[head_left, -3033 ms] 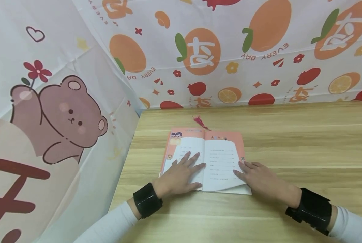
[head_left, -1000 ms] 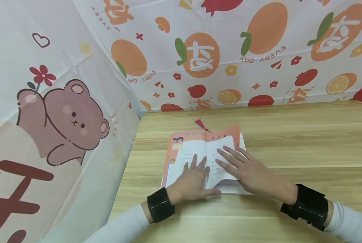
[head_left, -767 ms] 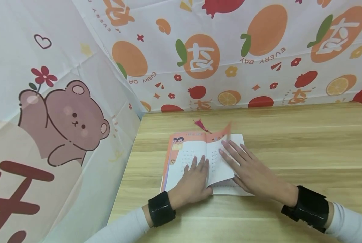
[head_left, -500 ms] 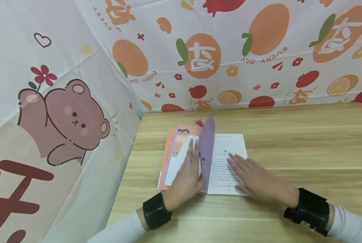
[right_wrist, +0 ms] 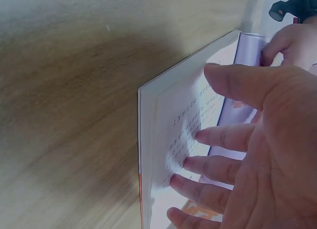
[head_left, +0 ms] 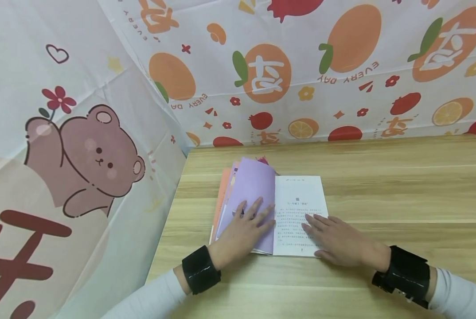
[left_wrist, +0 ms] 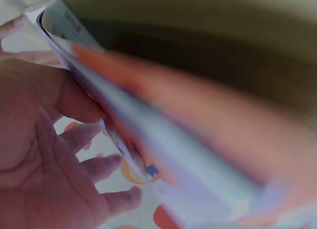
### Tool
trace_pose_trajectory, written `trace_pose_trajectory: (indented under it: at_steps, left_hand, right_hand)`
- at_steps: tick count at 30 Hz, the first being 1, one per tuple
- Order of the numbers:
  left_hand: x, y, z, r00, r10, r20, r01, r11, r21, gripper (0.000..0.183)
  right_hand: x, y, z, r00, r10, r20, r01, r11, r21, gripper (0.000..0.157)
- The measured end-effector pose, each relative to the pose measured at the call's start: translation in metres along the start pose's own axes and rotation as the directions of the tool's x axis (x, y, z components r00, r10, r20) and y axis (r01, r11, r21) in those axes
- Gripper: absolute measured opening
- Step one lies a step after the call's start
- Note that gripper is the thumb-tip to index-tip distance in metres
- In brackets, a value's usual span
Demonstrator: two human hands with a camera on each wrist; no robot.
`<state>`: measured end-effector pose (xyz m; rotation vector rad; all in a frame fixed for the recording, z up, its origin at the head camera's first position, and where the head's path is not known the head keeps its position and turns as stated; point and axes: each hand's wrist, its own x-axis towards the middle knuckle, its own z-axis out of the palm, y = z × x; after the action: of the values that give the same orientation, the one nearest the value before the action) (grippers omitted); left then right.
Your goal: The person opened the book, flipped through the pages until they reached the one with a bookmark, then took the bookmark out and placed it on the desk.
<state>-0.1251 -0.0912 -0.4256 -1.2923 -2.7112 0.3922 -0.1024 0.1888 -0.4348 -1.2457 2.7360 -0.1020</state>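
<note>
An open book point(head_left: 298, 190) lies on the wooden table in the head view, with a purple page point(head_left: 254, 181) on its left side and a white page of printed text on its right. Spread across the purple page is my left hand point(head_left: 242, 232), fingers apart. My right hand point(head_left: 339, 239) rests with extended fingers on the lower right of the text page. The left wrist view shows the lifted page edges point(left_wrist: 163, 135), blurred, beside the left hand. In the right wrist view the right hand's fingers point(right_wrist: 203, 167) touch or hover close over the printed page; which one is unclear.
A red tassel point(head_left: 263, 160) pokes out behind the book's top edge. The wooden tabletop point(head_left: 401, 190) extends to the right. A fruit-print cloth point(head_left: 314, 71) hangs along the back, and a bear-print cloth point(head_left: 98, 155) along the left.
The right-hand leaf has been lifted and turned over to the left, baring the purple page and the text page. The left hand now lies on the turned leaf; the right hand has moved back rightward.
</note>
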Motion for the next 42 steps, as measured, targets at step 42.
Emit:
trace_pose_trajectory:
  at_steps: [42]
  left_hand:
    - [0.020, 0.007, -0.012, 0.949, -0.209, 0.235, 0.304, 0.805, -0.510, 0.046]
  right_hand:
    - [0.009, 0.010, -0.013, 0.994, -0.074, -0.075, 0.076, 0.997, 0.033, 0.047]
